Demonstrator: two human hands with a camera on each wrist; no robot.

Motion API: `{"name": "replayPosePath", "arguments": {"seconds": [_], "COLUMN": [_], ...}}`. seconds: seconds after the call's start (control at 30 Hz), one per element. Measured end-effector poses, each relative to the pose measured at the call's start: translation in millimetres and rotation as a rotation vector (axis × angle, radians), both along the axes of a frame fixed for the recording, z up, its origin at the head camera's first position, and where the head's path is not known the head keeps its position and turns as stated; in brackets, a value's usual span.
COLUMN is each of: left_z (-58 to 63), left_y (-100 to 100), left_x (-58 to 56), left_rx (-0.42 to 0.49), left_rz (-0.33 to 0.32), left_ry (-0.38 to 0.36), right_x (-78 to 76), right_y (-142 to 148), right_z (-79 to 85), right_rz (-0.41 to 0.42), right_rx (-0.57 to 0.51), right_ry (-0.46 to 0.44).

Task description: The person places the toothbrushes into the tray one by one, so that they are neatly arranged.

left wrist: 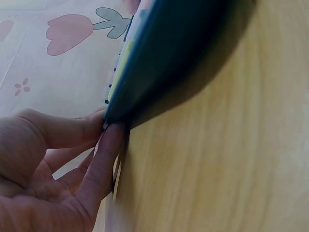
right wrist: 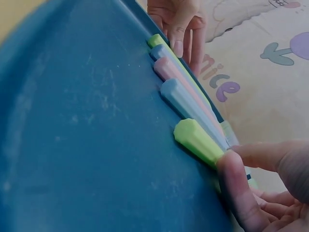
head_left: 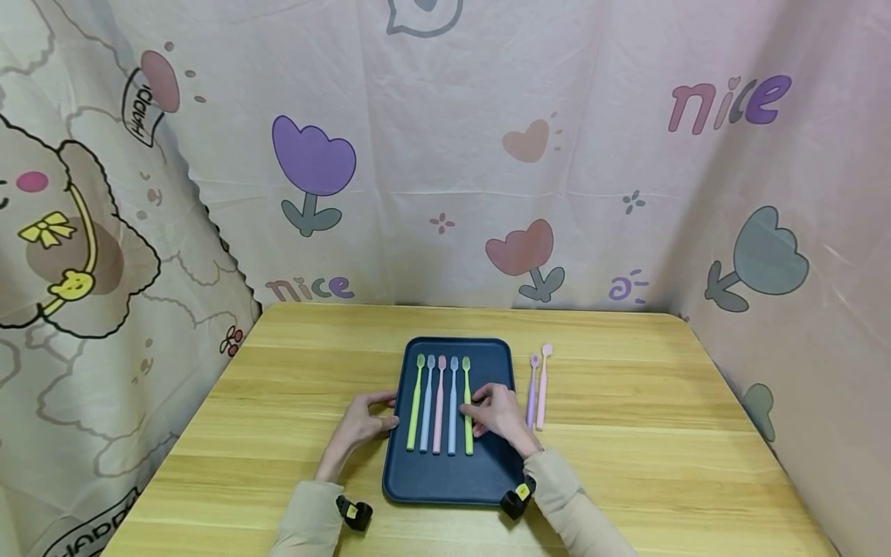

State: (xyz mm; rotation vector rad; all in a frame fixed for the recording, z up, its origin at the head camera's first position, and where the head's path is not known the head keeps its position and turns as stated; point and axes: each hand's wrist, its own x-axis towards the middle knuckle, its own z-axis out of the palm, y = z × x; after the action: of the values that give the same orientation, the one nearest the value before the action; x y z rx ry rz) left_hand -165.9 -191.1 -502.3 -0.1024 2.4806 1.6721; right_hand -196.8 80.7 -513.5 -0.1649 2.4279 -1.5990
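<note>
A dark blue tray (head_left: 452,483) lies on the table with several toothbrushes side by side on it, bristle ends away from me. From the left come a green toothbrush (head_left: 415,406), a blue one (head_left: 428,406), a pink one (head_left: 438,406), another blue one (head_left: 453,406) and a second green toothbrush (head_left: 469,445). My right hand (head_left: 500,414) pinches that rightmost green toothbrush by its handle between thumb and finger. On the tray's left side, my left hand (head_left: 365,422) grips the rim; in the left wrist view its thumb and fingers (left wrist: 99,169) meet the tray's edge.
Just right of the tray, a purple toothbrush (head_left: 532,394) and a pink toothbrush (head_left: 542,394) lie on the wooden table (head_left: 626,433). A printed curtain (head_left: 431,139) hangs behind the table and along both sides.
</note>
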Motion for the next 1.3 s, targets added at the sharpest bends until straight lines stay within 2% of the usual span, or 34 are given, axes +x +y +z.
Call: {"name": "replayPosePath", "arguments": {"seconds": [0.23, 0.47, 1.13, 1.3], "left_z": [1.1, 0.9, 0.2, 0.1], "left_y": [0.3, -0.6, 0.1, -0.7], "left_x": [-0.3, -0.4, 0.5, 0.7], "left_rx": [-0.005, -0.011, 0.005, -0.004], "left_rz": [0.000, -0.022, 0.003, -0.016], "left_ry": [0.010, 0.013, 0.002, 0.006], "right_x": [2.7, 3.4, 3.1, 3.7], "right_y": [5.6, 5.5, 6.4, 6.0], "right_z": [-2.3, -5.0, -6.5, -6.9], "right_rz": [0.061, 0.049, 0.058, 0.066], "right_rx": [-0.094, -0.129, -0.127, -0.129], "right_ry": [0.016, 0.010, -0.023, -0.015]}}
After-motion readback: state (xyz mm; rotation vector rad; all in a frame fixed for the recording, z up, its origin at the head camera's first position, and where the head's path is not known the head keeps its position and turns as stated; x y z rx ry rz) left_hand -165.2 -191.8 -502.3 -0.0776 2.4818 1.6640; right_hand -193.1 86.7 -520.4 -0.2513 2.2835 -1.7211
